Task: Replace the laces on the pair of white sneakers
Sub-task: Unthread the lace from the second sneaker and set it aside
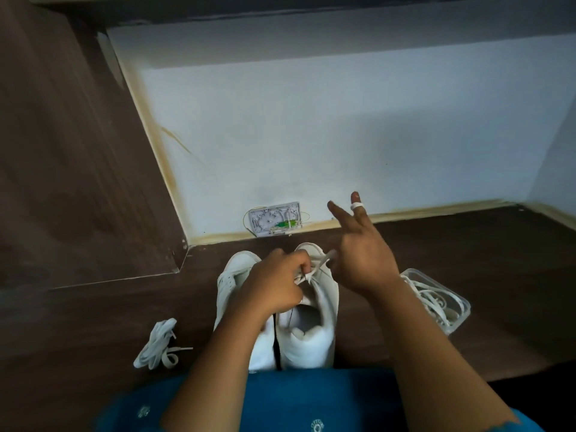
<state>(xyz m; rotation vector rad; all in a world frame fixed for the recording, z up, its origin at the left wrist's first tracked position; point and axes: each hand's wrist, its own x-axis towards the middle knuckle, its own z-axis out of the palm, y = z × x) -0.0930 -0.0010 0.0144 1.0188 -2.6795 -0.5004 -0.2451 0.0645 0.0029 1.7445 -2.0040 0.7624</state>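
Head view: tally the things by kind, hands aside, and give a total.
sneakers: 2
lace bundle: 1
lace in hand: 1
container of laces: 1
wall box: 1
Total: 6

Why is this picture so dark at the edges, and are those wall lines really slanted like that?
Head view: light is dim and uneven, darkest in the corners; the pair of white sneakers stands out brightest. Same view: the wide-angle lens likely splays the pale blue-white wall and its yellowish skirting strip outward; the right hand has slightly soft raised fingers.
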